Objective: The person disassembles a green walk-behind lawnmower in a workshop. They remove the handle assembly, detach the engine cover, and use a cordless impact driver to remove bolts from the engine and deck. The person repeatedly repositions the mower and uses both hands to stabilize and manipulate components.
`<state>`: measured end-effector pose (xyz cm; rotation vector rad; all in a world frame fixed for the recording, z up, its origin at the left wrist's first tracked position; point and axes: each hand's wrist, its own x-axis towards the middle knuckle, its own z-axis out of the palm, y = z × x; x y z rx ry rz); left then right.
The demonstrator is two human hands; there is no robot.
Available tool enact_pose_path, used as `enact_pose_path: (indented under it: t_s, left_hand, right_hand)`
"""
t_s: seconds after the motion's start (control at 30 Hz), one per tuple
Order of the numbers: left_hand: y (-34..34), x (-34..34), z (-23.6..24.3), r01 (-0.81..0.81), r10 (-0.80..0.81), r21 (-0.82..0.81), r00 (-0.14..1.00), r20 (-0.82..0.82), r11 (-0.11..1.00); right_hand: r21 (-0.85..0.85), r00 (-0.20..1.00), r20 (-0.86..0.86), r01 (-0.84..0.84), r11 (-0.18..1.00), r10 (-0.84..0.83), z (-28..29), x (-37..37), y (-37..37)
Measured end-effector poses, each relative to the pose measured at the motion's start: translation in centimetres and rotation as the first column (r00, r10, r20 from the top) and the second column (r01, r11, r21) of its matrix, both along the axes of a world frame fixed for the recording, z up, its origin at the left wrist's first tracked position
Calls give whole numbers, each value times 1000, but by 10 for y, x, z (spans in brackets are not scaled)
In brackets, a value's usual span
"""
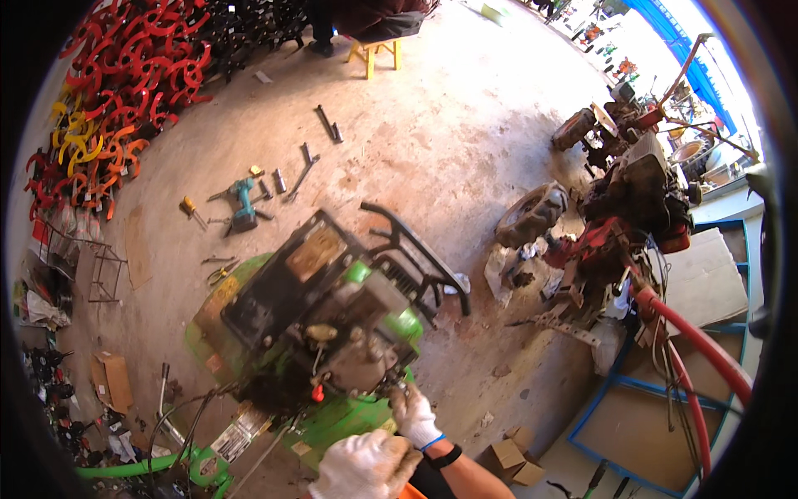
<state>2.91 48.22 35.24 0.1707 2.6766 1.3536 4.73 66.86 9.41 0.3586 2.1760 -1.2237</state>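
Observation:
A green walk-behind tiller (312, 428) with a greasy engine (357, 362) stands right in front of me. A black bumper bar (420, 249) juts from its far side. My right hand (413, 418), in a whitish work glove, has its fingers closed at the engine's near edge. Whatever they pinch there is too small to make out. Nearer to me is my left hand (362, 466), gloved as well and curled into a loose fist. Its fingers hide what it holds, if anything. A red knob (317, 392) sits on the engine, left of my right hand.
On the concrete floor beyond lie a teal cordless drill (242, 206), a wrench (304, 170) and an orange-handled screwdriver (191, 209). Red curved blades (137, 66) are heaped far left. A dirty red tiller (598, 237) stands at right. A cardboard box (507, 459) lies near right.

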Motion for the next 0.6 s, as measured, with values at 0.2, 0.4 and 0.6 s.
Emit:
enact_pose_path:
  t_s: [0.2,0.4,0.6]
  left_hand:
    - [-14,101,-43,-77,49,280,993,106,957]
    - [-14,165,-111,102,-87,268,994,-65,958]
    - [-18,187,-204,251,-246,-61,966,73,966]
  right_hand:
    - [37,988,-154,38,999,-32,-9,3,-4]
    - [-56,968,-250,6,998,-20,-52,-1,20]
    - [-240,951,-7,299,923,-310,-102,-25,70]
